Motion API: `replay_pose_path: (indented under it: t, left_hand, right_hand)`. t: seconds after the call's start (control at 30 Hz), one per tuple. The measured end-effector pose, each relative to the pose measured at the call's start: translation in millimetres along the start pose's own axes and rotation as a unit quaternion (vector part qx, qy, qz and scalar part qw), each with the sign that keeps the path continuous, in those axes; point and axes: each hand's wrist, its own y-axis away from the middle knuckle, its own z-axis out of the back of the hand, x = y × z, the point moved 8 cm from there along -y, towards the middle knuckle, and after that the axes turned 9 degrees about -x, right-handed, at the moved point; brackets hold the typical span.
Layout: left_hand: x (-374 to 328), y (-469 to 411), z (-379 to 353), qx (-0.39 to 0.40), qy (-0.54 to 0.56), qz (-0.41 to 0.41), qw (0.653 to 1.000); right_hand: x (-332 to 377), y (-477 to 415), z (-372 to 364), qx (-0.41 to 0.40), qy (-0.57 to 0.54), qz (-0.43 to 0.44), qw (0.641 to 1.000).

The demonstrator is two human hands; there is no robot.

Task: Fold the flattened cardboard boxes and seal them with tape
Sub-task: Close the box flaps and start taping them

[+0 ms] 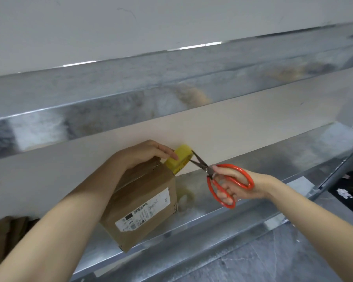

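Roll [178,159] at box [143,202] top corner, held by left hand [143,153]. Right hand [238,186] grips scissors [209,171]; parted blades point up-left, tips touching roll's right edge.

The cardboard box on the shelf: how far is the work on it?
Done: the cardboard box is folded into shape and stands on the metal shelf. In hand: the left hand holds the yellow tape roll at its top edge, and the right hand holds open red scissors at the tape. Left: the cut, and probably the brown cardboard at lower left.
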Motion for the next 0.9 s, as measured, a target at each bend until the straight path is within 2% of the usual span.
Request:
replay_pose_path:
  t: [0.07,0.13,0.23,0.47,0.57,0.9]
  left_hand:
    - [1.7,1.7,0.2,0.035,0.003,-0.001,0.999]
    - [3.9,3.3,-0.2,0.076,-0.033,-0.022,0.996]
    - [9.3,-1.2,1.7,0.074,-0.070,-0.040,0.994]
    - [9.4,-1.8,2.3,0.057,-0.063,-0.059,0.995]
    - [7.6,-1.3,0.7,0.063,-0.071,-0.060,0.994]
    - [4.8,-2.3,-1.5,0.082,-0.068,-0.062,0.992]
  right_hand:
    - [1.1,6.0,-16.1,0.068,0.000,-0.012,0.998]
    - [-0.1,8.6,-25.0,0.094,0.015,-0.028,0.995]
    - [0.2,9.6,-35.1,0.109,0.029,-0.036,0.993]
    - [14.3,-3.7,-53.6,0.087,0.085,-0.031,0.992]
    - [17.6,-10.0,-52.9,0.063,0.067,-0.027,0.995]
    - [29.2,-29.1,-56.2,0.011,0.083,0.054,0.995]
